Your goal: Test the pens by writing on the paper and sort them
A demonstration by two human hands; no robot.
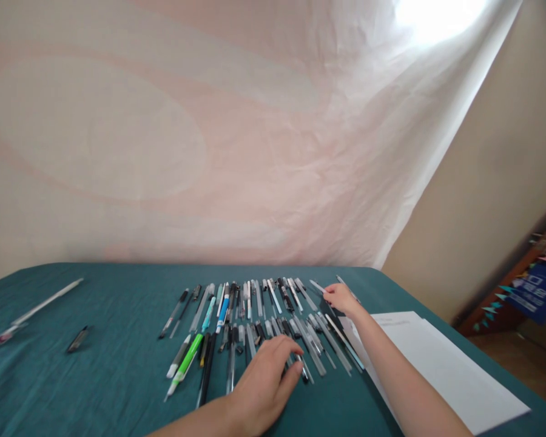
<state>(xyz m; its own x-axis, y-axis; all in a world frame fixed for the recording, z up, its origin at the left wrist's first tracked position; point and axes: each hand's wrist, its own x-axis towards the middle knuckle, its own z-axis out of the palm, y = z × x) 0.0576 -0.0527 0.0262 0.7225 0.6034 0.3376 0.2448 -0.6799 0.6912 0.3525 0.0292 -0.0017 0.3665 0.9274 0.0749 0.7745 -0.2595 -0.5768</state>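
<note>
Several pens lie side by side in two rows on a green tablecloth. My right hand (341,298) is at the right end of the back row, its fingertips closed on a pale, clear pen (317,286). Over the front row, my left hand (270,376) rests with curved fingers; thumb and index finger are apart, close to a black-tipped pen (303,371). Left of it are a bright green pen (186,361), a black pen (205,376) and a clear-barrelled pen (231,367). A blue pen (222,312) sits in the back row.
White paper sheets (441,370) lie on the right, partly under my right forearm. At the left are a small dark pen cap or clip (77,340) and a long white stick-like thing (48,300). A pale cloth (255,133) hangs behind the green tablecloth (122,376).
</note>
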